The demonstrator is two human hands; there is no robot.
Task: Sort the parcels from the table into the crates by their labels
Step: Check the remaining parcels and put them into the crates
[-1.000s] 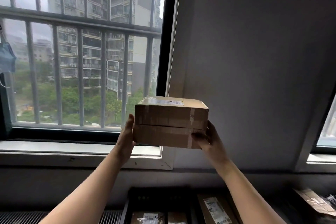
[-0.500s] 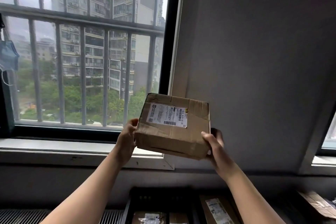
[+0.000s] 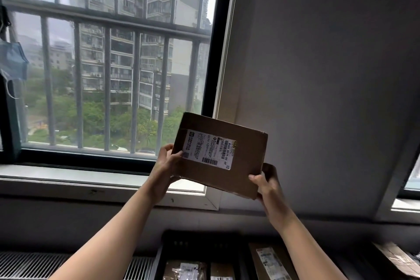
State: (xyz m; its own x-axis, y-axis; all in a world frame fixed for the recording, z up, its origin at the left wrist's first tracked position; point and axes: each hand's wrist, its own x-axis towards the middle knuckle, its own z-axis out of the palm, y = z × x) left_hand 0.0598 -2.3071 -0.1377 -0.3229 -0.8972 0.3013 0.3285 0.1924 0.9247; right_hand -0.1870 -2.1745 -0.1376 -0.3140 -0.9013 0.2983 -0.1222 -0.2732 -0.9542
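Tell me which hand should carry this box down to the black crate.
Right, likely: the right hand grips the box at its lowest corner; the left hand pinches a higher side edge. The black crate lies below both.

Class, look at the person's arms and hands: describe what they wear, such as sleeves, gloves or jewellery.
The left hand and right hand are bare: no gloves, no visible rings. The left forearm and right forearm are uncovered down to the frame edge: no sleeve, watch or bracelet shows.
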